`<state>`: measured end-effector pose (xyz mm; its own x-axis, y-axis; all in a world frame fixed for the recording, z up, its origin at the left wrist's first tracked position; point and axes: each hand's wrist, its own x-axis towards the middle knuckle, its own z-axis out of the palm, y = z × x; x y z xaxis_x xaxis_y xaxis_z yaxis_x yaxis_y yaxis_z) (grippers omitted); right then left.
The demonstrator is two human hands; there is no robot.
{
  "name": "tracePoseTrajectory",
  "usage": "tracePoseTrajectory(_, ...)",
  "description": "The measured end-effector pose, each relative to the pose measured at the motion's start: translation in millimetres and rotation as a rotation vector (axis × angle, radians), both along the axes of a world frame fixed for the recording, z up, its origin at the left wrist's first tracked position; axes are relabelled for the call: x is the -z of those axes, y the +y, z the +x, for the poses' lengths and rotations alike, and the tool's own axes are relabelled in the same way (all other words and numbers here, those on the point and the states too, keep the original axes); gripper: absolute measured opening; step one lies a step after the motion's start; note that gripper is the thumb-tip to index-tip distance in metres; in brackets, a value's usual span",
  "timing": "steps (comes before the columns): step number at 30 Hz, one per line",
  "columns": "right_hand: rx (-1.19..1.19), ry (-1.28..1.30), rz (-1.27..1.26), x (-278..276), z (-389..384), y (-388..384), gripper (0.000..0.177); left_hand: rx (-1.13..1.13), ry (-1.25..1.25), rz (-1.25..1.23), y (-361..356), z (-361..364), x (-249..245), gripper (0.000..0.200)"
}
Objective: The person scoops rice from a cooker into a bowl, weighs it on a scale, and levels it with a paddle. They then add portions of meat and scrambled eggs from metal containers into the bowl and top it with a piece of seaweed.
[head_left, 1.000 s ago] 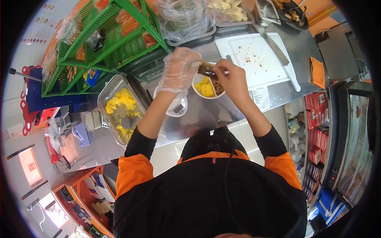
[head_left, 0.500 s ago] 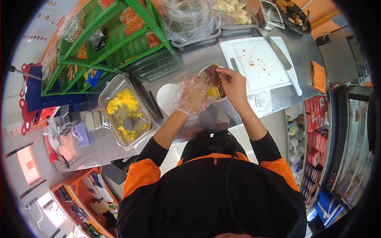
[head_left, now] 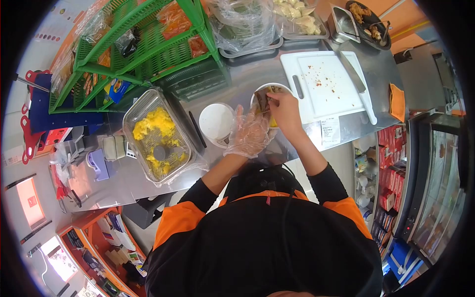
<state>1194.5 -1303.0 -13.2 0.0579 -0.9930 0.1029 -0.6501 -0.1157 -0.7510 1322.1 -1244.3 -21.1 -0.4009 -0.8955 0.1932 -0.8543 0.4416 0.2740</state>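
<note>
A white bowl (head_left: pixel 283 86) sits on the counter, with yellow and brown food showing inside. Over it, my bare right hand (head_left: pixel 286 110) pinches a flat, shiny brown sachet (head_left: pixel 262 100) between thumb and fingers. My left hand (head_left: pixel 247 134), in a clear plastic glove, is at the near left of the bowl. Its bent fingers meet the lower end of the sachet, and they hide part of the bowl. Just left of that hand stands a round white bowl (head_left: pixel 216 120) on a small white base.
Left is a clear-lidded tray (head_left: pixel 186 167) of yellow food beside a dark stick (head_left: pixel 197 129). Green crates (head_left: pixel 188 79) stand behind. Right are a white cutting board (head_left: pixel 324 105) with crumbs, a knife (head_left: pixel 352 73), a printed slip (head_left: pixel 330 131) and an orange cloth (head_left: pixel 397 101).
My right hand has come slightly left and lower with the sachet, now closer to my left fingers. My left hand has shifted right, uncovering more of the round white bowl.
</note>
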Motion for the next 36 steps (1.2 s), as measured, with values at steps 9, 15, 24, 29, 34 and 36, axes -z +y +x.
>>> tracePoseTrajectory(9,0.013,0.272,-0.052,-0.7,10.9,6.2,0.024,-0.057,0.356,-0.112,7.3,18.6,0.1,0.049)
tracePoseTrajectory(15,0.013,0.325,-0.147,-15.0,12.5,7.6,0.029,-0.093,0.001,0.050,-24.8,15.8,-10.8,0.046)
tracePoseTrajectory(24,-0.264,0.384,-0.341,5.0,-9.0,-4.3,0.032,-0.163,-0.011,0.067,-24.3,8.5,-1.5,0.040)
tracePoseTrajectory(29,-0.221,0.319,-0.331,-9.0,-14.2,-0.7,0.028,-0.130,-0.013,0.065,-36.6,9.5,-11.6,0.042)
tracePoseTrajectory(34,-0.223,0.383,-0.282,-8.8,-22.1,0.1,0.020,-0.036,-0.073,0.073,-48.1,6.6,-14.5,0.045)
tracePoseTrajectory(36,-0.238,0.437,-0.304,-2.6,-18.7,-1.6,0.020,-0.027,-0.113,0.094,-52.4,5.3,-12.4,0.045)
